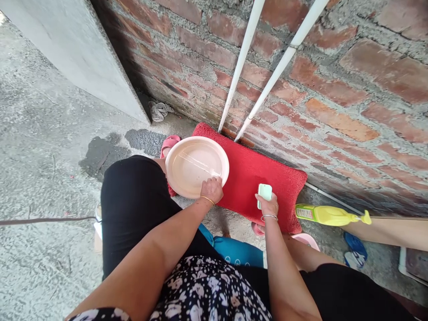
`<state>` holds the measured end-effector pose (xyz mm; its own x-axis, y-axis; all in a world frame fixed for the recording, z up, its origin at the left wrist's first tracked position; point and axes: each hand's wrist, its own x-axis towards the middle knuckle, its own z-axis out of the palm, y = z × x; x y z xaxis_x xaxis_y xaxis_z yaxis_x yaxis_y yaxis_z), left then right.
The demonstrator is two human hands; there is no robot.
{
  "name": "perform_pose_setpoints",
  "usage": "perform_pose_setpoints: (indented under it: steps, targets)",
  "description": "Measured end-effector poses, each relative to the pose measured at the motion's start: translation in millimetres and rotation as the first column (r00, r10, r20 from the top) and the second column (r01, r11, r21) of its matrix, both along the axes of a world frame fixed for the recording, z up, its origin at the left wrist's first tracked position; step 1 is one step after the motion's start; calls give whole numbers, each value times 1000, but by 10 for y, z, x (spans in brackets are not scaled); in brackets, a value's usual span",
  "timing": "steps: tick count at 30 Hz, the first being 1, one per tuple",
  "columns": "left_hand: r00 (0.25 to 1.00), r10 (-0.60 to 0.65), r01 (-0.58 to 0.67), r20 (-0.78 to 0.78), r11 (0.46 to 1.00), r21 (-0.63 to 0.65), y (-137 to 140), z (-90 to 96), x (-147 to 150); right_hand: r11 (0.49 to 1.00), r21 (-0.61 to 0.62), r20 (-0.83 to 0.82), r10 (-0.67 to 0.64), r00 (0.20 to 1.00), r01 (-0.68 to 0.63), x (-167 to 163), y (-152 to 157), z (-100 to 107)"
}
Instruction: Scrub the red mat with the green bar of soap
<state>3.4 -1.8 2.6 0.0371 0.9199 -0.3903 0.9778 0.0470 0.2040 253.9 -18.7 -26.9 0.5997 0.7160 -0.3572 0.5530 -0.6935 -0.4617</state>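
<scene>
A pale pink plastic basin [187,171] tilts over the left end of a red shaggy mat [247,171]. My left hand [211,189] is closed on the basin's near right rim, with the knuckles up and the fingertips hidden. Inside the basin are a wet shine and a few dark specks. Above the mat's right part, my right hand [269,206] grips a mint-green rounded rectangular piece [265,191] between thumb and fingers. Its underside is hidden, so I cannot tell its exact kind.
A brick wall [310,102] with two white pipes [244,58] rises behind the mat. Beside the mat's right end lies a yellow spray bottle [324,215]. A blue slipper [355,247] rests farther right. A grey slab [87,58] leans at the upper left, near a crumpled cloth [159,110].
</scene>
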Motion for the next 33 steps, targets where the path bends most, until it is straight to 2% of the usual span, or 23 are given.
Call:
perform_pose_setpoints:
  steps: [2,5,8,12,17,22,25,27,28,30,33]
  targets:
    - [1000,-2,2,0,1000,1,-2,-10,2,990,24,20,141,990,-142,-182,118,-2]
    - [1000,-8,8,1,1000,7,-5,-22,3,951,-10,78,308,948,-308,-442,305,-12]
    - [1000,-9,9,1,1000,15,-10,-33,1,930,-88,109,364,925,-356,-548,421,-18]
    - [1000,-7,6,9,1000,23,-17,-49,-4,952,-122,104,292,951,-279,-393,413,-54]
    - [1000,-1,1,14,1000,23,-16,-38,-4,992,-57,115,115,987,-109,28,212,-93]
    - [1000,0,0,16,1000,23,-13,-15,-3,998,31,64,-62,996,61,412,-31,-54]
    - [1000,-1,1,14,1000,23,-12,-6,-6,993,17,78,-115,990,114,480,-47,-30]
    - [1000,-3,3,9,1000,16,-10,1,-9,993,3,114,-117,987,118,396,14,-7]
    - [1000,-6,6,7,1000,13,-8,4,-10,995,3,129,-95,987,96,307,62,10]
    - [1000,-12,12,5,1000,15,-5,5,-12,999,24,148,32,988,-36,36,185,51]
    - [1000,-13,13,6,999,29,-3,-1,-10,945,44,184,312,932,-325,-501,415,115]
